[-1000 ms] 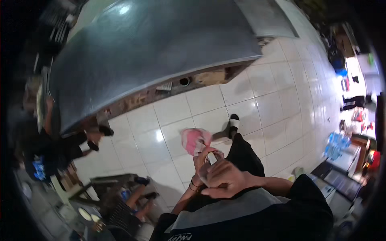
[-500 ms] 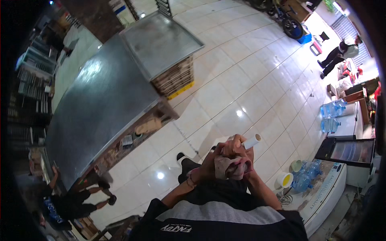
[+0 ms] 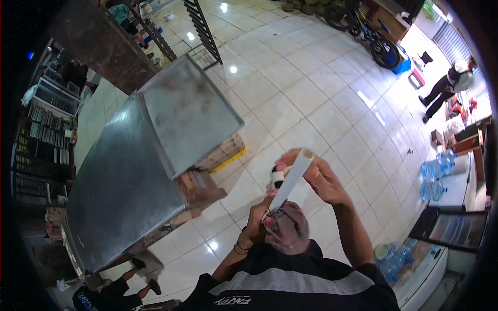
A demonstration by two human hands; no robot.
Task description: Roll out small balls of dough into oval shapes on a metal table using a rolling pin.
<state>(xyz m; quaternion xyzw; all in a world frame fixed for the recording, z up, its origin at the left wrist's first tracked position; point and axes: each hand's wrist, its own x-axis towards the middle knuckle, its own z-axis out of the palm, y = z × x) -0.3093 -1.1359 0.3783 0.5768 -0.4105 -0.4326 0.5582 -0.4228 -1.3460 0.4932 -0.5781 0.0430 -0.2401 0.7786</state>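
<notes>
A long white tube (image 3: 290, 181) extends diagonally up and right from my left hand (image 3: 256, 220), which is closed on its lower end along with a bunched pinkish-grey cloth (image 3: 288, 228). The cloth hangs below the tube, over my dark shirt. My right hand (image 3: 321, 176) is curled round the tube's upper end, with the hollow opening visible between thumb and fingers. Part of a black-and-white sandal shows behind the tube.
A metal-topped table (image 3: 114, 181) with a tray (image 3: 189, 111) at its end stands left on tiled floor (image 3: 290, 83). Two bicycles (image 3: 384, 54) and a standing person (image 3: 446, 88) are upper right. Water jugs (image 3: 433, 189) and freezers line the right; another person (image 3: 119, 293) is lower left.
The view has swung round from the table toward the open floor and doorway. My right hand has risen along the tube, away from my left, exposing more of it; the cloth's position has shifted.
</notes>
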